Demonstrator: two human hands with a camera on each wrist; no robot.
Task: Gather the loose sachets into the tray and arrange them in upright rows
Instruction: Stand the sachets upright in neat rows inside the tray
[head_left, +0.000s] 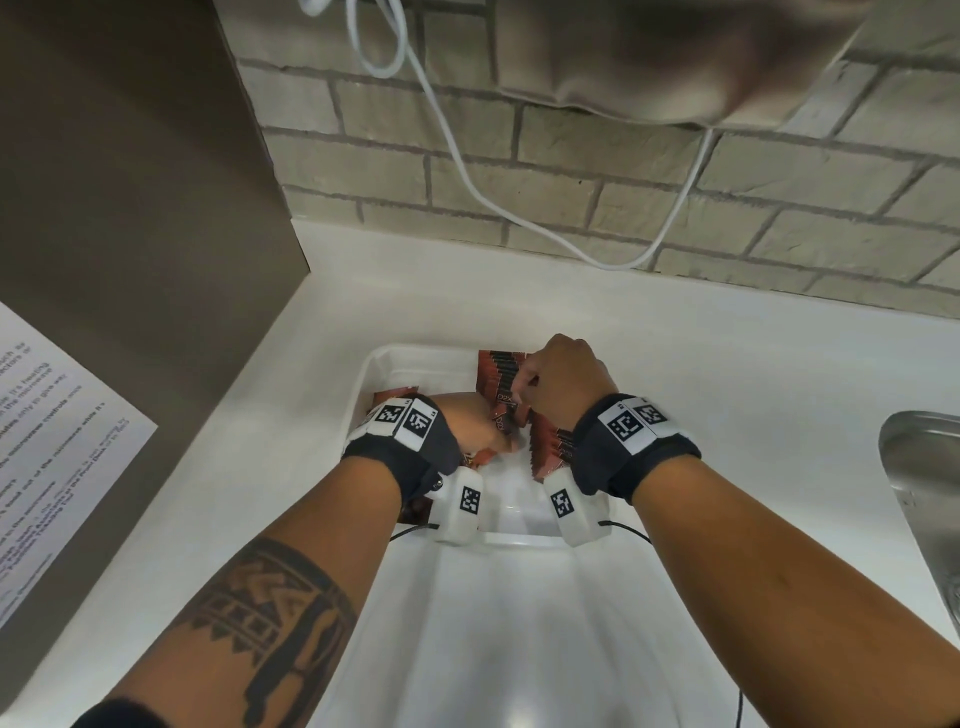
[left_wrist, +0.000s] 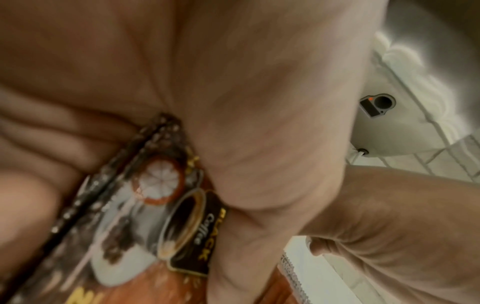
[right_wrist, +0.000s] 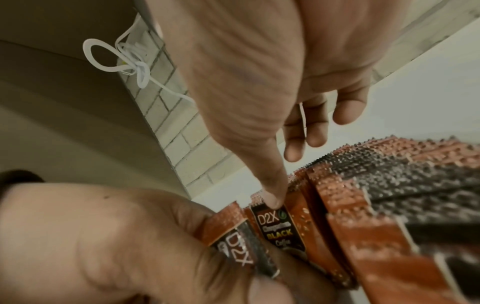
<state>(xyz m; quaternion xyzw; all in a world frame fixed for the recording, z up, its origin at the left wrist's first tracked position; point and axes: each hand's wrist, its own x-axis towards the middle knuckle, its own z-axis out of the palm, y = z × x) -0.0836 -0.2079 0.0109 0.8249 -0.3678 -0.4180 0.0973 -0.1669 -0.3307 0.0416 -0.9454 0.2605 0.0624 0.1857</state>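
A white tray (head_left: 395, 358) sits on the white counter. Orange-brown coffee sachets (head_left: 498, 374) stand upright in a row along its right side, and the row (right_wrist: 389, 185) shows its serrated top edges in the right wrist view. My left hand (head_left: 475, 418) is inside the tray and grips a small bundle of sachets (left_wrist: 161, 205) between thumb and fingers. My right hand (head_left: 561, 374) hovers over the row. Its thumb and a finger pinch the top of one D2X sachet (right_wrist: 280, 232), right beside the left hand (right_wrist: 91, 236). A few sachets lie flat under my left wrist.
A second white tray (head_left: 519, 623) lies nearest me under my forearms. A steel sink (head_left: 924, 493) is at the right edge. A white cable (head_left: 467, 176) hangs on the brick wall behind. On the left stands a brown panel with a printed sheet (head_left: 52, 441).
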